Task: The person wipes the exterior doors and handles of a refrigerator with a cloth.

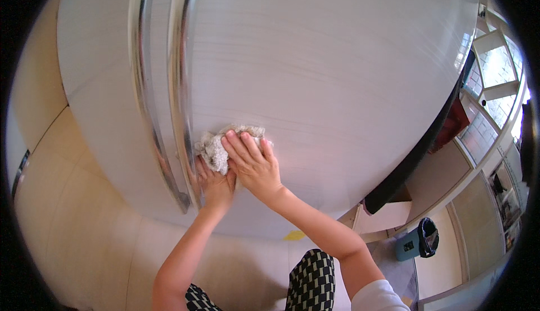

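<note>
A crumpled, light grey textured cloth (215, 152) lies against the glossy white door (316, 79) of what looks like a refrigerator. My right hand (253, 163) presses flat over the cloth, fingers pointing up. Below the cloth and beside the right-hand door handle (179, 79), my left hand (216, 186) touches the cloth's lower edge, its fingertips partly hidden near the handle. A second long, shiny metal handle (145, 79) runs alongside to the left.
Pale tiles (93, 235) cover the floor. At the lower right stands a blue bin (407, 245) with a black liner. Dark fabric (396, 180) hangs along the door's right side, near a dark red item (451, 125) and white-framed shelving (489, 169).
</note>
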`<state>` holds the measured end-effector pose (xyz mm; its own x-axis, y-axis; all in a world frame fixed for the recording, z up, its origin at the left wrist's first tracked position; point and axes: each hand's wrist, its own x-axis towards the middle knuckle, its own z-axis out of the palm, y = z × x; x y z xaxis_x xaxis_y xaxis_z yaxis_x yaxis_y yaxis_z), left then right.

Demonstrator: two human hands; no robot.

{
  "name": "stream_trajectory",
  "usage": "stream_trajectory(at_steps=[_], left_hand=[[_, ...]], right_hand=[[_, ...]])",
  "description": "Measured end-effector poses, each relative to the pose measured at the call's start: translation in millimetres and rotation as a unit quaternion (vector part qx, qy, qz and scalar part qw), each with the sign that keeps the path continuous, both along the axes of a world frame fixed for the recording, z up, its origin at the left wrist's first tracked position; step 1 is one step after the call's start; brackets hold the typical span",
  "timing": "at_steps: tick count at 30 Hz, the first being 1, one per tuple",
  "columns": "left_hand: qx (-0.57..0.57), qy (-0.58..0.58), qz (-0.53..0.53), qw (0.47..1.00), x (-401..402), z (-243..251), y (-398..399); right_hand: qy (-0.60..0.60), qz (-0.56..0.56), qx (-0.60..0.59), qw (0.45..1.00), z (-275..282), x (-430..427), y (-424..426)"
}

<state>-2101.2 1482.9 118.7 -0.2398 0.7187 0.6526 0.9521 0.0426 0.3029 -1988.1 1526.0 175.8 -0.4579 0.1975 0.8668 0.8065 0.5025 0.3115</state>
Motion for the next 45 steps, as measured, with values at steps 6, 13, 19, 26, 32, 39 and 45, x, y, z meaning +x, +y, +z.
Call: stream_trajectory(at_steps=[6, 13, 19, 26, 32, 39, 45], left_hand=[[-0.075, -0.049, 0.000, 0.996, -6.8, -27.0, -5.7], [-0.143, -0.006, -0.014, 0.990, -14.6, -71.6, -10.4], [-0.219, 0.108, 0.003, 0.970, -33.9, -97.4, -8.9], [-0.195, 0.069, -0.030, 0.978, -24.4, -93.8, -15.6], [-0.159, 0.206, -0.025, 0.965, -22.3, -89.3, -15.7], [-0.272, 0.157, -0.019, 0.949, 9.3, -75.0, -14.3], [-0.141, 0.218, -0.042, 0.965, 39.1, -85.7, -5.7]], right_hand=[[-0.029, -0.001, 0.004, 1.000, -22.6, -0.1, -2.2], [-0.082, -0.030, -0.007, 0.996, -67.1, 4.5, -8.3], [-0.081, -0.023, -0.001, 0.996, -88.5, 5.4, -11.2], [-0.098, -0.027, -0.040, 0.994, -109.9, 18.4, -15.1], [-0.091, -0.032, -0.049, 0.994, -121.6, 32.8, -15.5], [-0.069, -0.057, -0.044, 0.995, -132.3, 62.9, -13.6], [-0.037, -0.084, -0.032, 0.995, -154.3, 95.5, -5.9]])
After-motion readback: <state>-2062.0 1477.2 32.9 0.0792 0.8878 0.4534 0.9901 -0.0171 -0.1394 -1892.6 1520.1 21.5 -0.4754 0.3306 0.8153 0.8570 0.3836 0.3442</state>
